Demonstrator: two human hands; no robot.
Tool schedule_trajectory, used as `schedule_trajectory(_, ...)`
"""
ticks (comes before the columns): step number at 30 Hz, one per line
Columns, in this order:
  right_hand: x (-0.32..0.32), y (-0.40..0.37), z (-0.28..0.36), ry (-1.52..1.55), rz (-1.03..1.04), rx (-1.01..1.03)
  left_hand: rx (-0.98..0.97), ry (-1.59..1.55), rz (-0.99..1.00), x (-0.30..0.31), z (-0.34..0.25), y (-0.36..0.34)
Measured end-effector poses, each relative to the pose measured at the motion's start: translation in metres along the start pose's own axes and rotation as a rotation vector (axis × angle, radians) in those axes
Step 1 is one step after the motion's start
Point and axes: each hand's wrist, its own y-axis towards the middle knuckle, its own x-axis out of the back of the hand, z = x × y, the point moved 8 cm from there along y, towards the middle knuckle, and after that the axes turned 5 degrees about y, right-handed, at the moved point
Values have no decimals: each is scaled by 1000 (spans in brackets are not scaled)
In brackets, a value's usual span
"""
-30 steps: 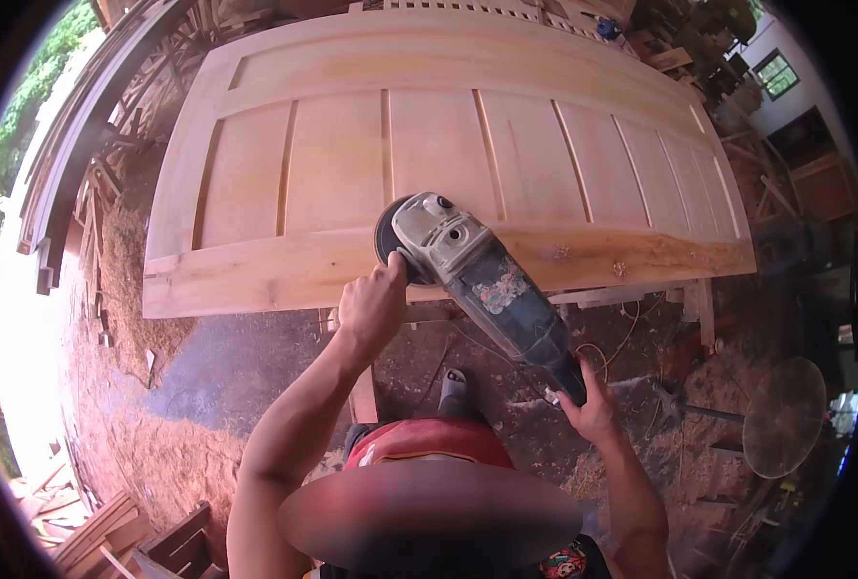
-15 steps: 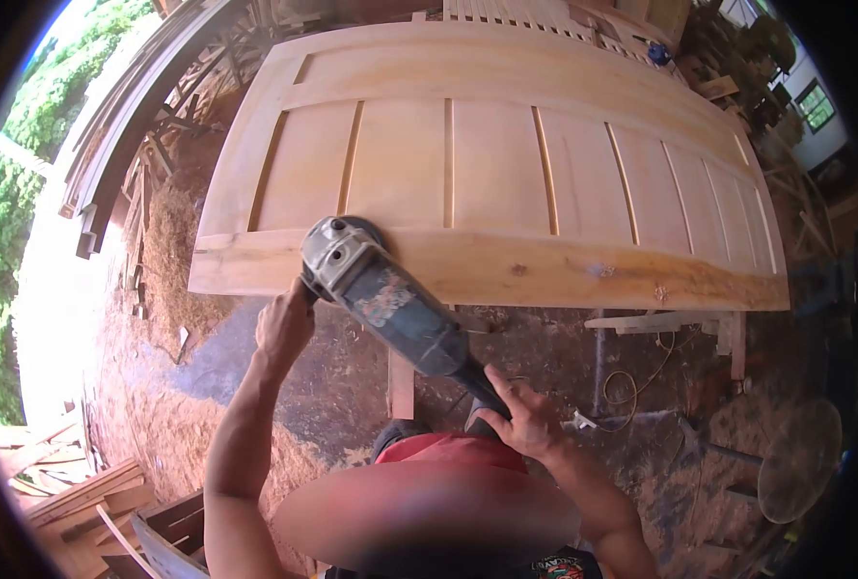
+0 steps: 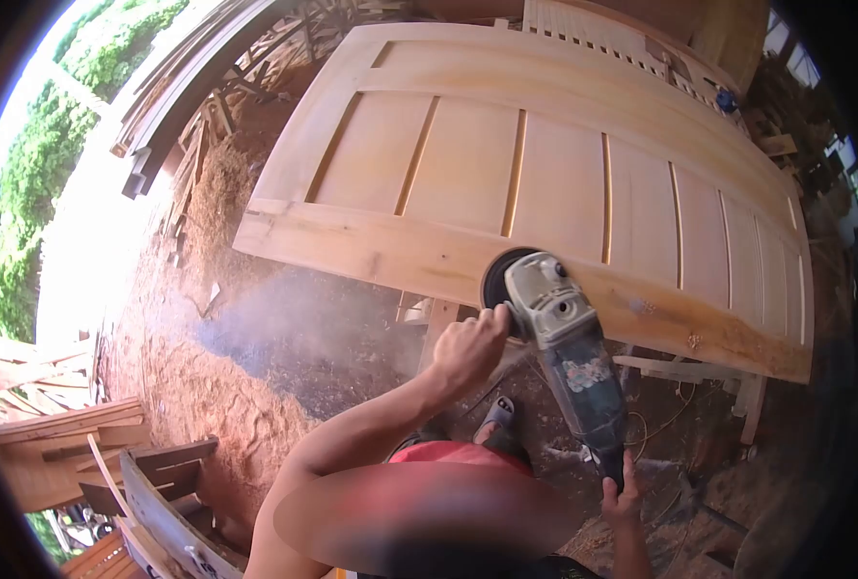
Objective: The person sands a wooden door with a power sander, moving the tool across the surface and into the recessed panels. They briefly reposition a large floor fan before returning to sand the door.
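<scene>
My left hand [image 3: 469, 347] is closed around the side handle near the head of an angle grinder [image 3: 583, 376]. At the rear end of the tool, my right hand [image 3: 623, 502] grips the black handle. A round black disc [image 3: 502, 273] on the grinder lies against the near rail of a large wooden panel [image 3: 467, 164]. This panel has several upright grooves and a wide plain border. Darker, knotty grain marks the right part of its near rail.
Pale dust [image 3: 318, 289] hangs left of my left hand. Wood shavings [image 3: 255, 386] cover the floor at left. Stacked boards [image 3: 207, 77] lie at the back left, and a slatted wooden piece [image 3: 602, 43] is behind the panel. A yellowish cord [image 3: 655, 425] runs below the panel.
The grinder has moved right along the near rail, and its body has swung more upright. Both hands travelled with it. A dust cloud now shows at left, and the camera view has turned.
</scene>
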Motion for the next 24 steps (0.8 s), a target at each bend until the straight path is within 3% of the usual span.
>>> schedule_trajectory(3,12,-35,-61,38,22,-242,-203,30,-173,-11,-40,0)
schedule_trajectory(7,2,-6,-32,75,64,-284,-102,103,-125,3,-14,-1)
schedule_trajectory(9,-10,24,6,-14,85,-199,-47,95,-150,14,22,-9)
schedule_trajectory(10,-20,34,16,-93,66,50,1,92,-104,19,42,-13)
schedule_trajectory(17,-113,135,154,57,208,249,255,109,-177,71,209,-63)
schedule_trajectory(24,-233,226,287,139,275,414,368,178,-278,137,391,-91)
